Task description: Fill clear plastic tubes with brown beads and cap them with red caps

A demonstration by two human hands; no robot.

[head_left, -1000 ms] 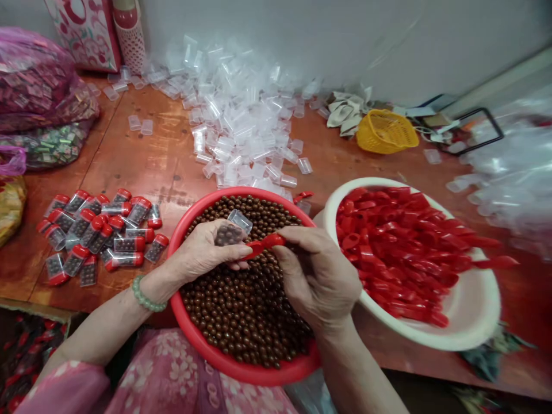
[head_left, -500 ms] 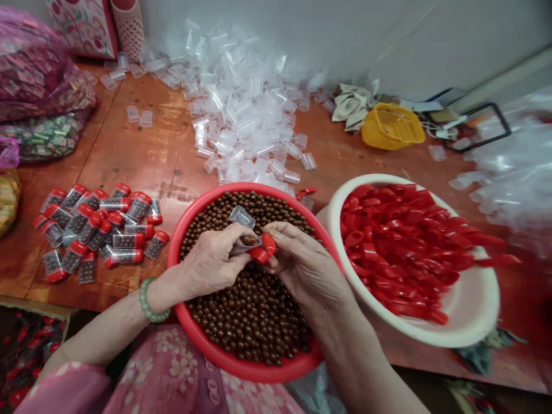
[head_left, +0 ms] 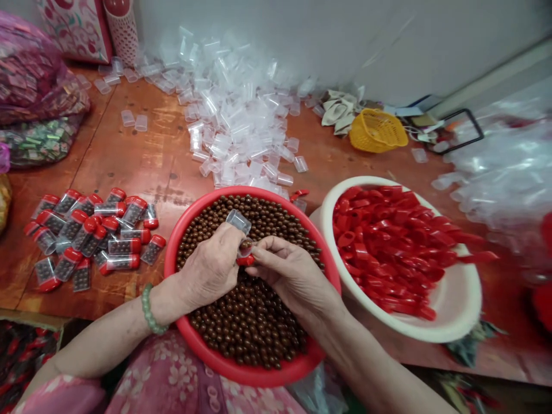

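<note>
My left hand [head_left: 211, 261] is closed around a small clear plastic container [head_left: 245, 248], with brown balls showing at its mouth. A red cap [head_left: 245, 260] sits against that mouth. My right hand [head_left: 287, 270] pinches at the cap; its fingertips partly hide it. Both hands are over a red bowl [head_left: 172, 253] full of shiny brown balls [head_left: 254, 322]. Another clear container [head_left: 238, 221] shows just beyond my left fingers; whether it rests on the balls or is held, I cannot tell.
To the right stands a white basin [head_left: 468, 310] heaped with red caps [head_left: 388, 247]. Filled, capped containers [head_left: 123, 246] lie in a pile at left. Behind the bowl spreads a heap of clear containers [head_left: 241, 115]. A yellow basket [head_left: 377, 131] sits farther back.
The red cap has come up against the container's mouth and turned, with my right fingers closer to my left hand. The view has shifted slightly.
</note>
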